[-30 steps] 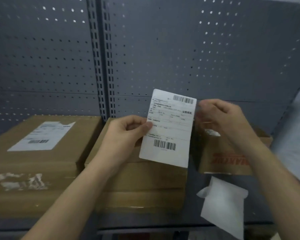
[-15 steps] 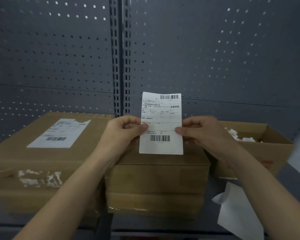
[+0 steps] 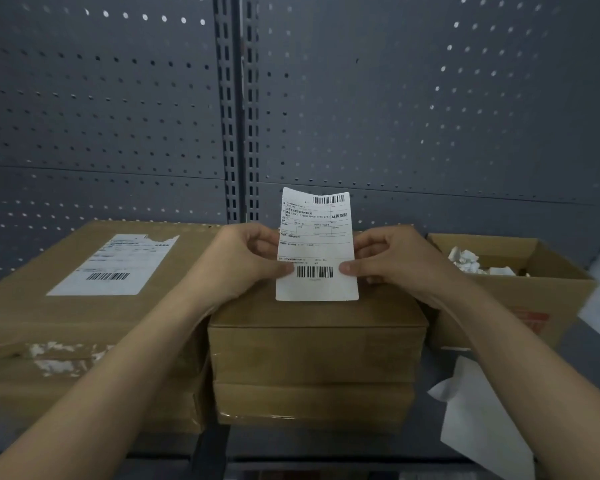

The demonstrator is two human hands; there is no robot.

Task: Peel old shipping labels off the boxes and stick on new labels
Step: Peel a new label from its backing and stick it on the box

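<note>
between both hands' fingers [image 3: 280, 268], new label [image 3: 316, 244] stands pinched.

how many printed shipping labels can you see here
2: one stuck label on the left box, one held label pinched by the left hand and right hand over the middle box. Others may be hidden in the open box.

Dim grey pegboard wall [image 3: 395, 116] behind metal shelf [image 3: 326, 459].
</note>
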